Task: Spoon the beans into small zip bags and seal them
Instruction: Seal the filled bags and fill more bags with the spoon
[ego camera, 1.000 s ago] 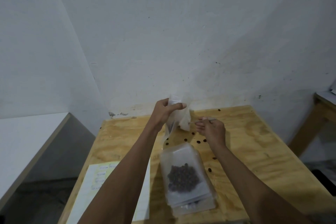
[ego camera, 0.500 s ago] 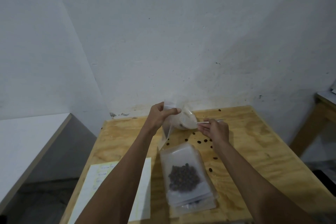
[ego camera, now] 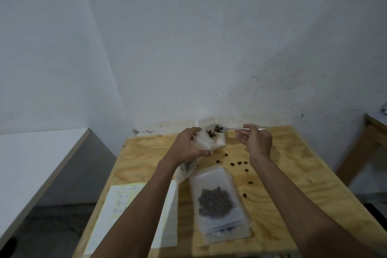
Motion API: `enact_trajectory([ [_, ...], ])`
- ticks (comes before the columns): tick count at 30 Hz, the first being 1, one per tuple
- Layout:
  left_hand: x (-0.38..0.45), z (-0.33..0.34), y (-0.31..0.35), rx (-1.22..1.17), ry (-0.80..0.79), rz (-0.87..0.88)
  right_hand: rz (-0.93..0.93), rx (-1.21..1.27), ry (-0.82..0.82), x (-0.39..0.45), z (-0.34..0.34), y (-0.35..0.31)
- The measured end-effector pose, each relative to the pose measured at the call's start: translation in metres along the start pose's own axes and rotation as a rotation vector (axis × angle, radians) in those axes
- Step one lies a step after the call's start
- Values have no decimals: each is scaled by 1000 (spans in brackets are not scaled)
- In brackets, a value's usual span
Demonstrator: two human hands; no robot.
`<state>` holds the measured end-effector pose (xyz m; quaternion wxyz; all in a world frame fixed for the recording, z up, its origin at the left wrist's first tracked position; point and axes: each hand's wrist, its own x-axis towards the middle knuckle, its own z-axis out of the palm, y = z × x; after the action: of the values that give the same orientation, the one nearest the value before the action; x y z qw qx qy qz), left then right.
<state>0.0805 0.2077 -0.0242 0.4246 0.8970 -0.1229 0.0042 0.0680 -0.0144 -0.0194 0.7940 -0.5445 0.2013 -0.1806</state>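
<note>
A plywood worktop (ego camera: 293, 174) fills the lower half of the view, set against a pale plastered wall (ego camera: 209, 48). Nearer the person than the left hand, a sheet of paper (ego camera: 117, 211) with handwritten lines lies flat, partly hidden under the left forearm. Nearer the person and between the two forearms lies a stack of zip bags (ego camera: 219, 203), the top one holding a dark cluster of beans. The left hand (ego camera: 188, 144) curls its fingers around the side of a clear zip bag (ego camera: 211, 138), holding it up off the worktop with its mouth open towards the right hand. The right hand (ego camera: 254, 142), palm turned up, pinches the handle of a metal spoon (ego camera: 234, 128) between thumb and fingertips; the spoon's bowl sits at the bag's mouth, to the left of that hand, carrying dark beans (ego camera: 213, 132). Loose beans (ego camera: 235, 163) are scattered on the worktop just below the right hand and along its forearm.
</note>
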Motion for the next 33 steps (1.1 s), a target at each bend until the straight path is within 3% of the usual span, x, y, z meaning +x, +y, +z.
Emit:
enact_trajectory([
  [5,-3,6,-2,5,45,4,-128,-115,-103,-10,7,-7],
  [10,-2,9,2,-7,92,3,-368,-352,-324,-18,8,0],
  [18,2,4,-2,-154,83,-84,-500,-354,-127,-7,0,5],
  [24,5,-8,1,-178,33,-79,-484,-513,-197,4,-11,29],
  [33,6,-16,5,-210,-6,-65,-608,-621,-271,-8,-16,44],
])
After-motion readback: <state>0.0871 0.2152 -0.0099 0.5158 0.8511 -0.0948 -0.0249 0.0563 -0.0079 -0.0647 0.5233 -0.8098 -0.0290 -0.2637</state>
